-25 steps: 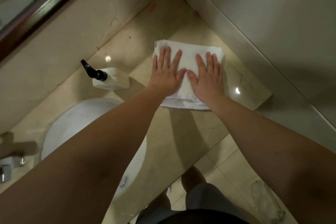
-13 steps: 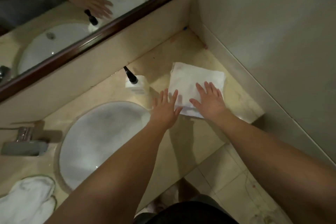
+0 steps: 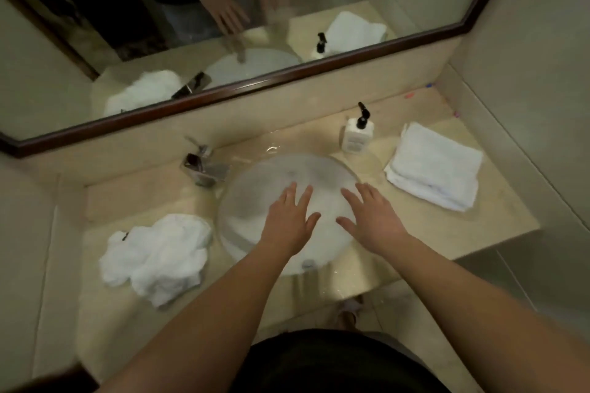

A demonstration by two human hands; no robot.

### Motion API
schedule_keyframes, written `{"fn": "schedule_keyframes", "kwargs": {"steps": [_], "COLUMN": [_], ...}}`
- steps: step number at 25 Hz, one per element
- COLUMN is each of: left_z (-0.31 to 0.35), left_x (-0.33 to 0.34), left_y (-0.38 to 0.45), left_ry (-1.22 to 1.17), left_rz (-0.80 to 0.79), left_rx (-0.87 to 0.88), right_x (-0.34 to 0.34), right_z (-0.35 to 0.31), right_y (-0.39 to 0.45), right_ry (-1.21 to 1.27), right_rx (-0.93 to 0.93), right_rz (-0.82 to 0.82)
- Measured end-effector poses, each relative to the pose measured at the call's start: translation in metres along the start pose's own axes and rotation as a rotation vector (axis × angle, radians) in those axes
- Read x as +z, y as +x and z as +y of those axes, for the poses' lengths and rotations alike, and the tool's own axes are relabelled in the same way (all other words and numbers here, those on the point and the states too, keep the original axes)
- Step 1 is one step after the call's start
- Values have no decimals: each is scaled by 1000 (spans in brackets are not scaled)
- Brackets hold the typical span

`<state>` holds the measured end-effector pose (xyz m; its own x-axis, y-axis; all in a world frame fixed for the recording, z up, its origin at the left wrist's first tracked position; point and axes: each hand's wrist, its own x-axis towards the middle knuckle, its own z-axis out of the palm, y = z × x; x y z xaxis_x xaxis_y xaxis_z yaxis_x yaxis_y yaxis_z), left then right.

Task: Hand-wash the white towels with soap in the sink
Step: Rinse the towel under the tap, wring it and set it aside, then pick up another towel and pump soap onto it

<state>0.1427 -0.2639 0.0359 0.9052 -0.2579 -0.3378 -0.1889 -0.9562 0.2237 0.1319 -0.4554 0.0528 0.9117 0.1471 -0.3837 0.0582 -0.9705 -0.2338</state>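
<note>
Both hands, left (image 3: 289, 222) & right (image 3: 373, 217), flat, fingers spread, empty, over sink (image 3: 242, 188). Folded towel (image 3: 435, 166) parked on bench (image 3: 415, 233) at right, prob. finished. Crumpled towel (image 3: 156, 257) at left, prob. next. Soap bottle (image 3: 357, 134) behind basin, w/in reach.

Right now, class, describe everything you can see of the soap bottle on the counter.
The soap bottle is a squat white container with a black pump head and a pale label too small to read. It stands upright on the beige counter, behind the sink's right rim, near the wall below the mirror. The folded white towel lies apart to its right. Neither hand touches it.
</note>
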Motion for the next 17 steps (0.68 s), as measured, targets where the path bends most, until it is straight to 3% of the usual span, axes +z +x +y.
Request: {"fn": "schedule_keyframes", "kwargs": {"steps": [4, 7, 13, 17], "left_z": [-78, -124, -168, -183], "left_x": [-9, -14, -12, 3], "left_y": [-69, -110, -162, -192], "left_ry": [27, -82, -210, -240], "left_rz": [26, 96, 189, 145], "left_rx": [-100, -250, -438, -580], "right_x": [-6, -1, 12, 21], "right_z": [-75, -126, -215, -245], "right_y": [-10, -13, -10, 1], "right_ry": [-73, -113, -228, -246], "right_rx": [-182, -280, -570, -715], "right_rz": [36, 7, -92, -117]}}
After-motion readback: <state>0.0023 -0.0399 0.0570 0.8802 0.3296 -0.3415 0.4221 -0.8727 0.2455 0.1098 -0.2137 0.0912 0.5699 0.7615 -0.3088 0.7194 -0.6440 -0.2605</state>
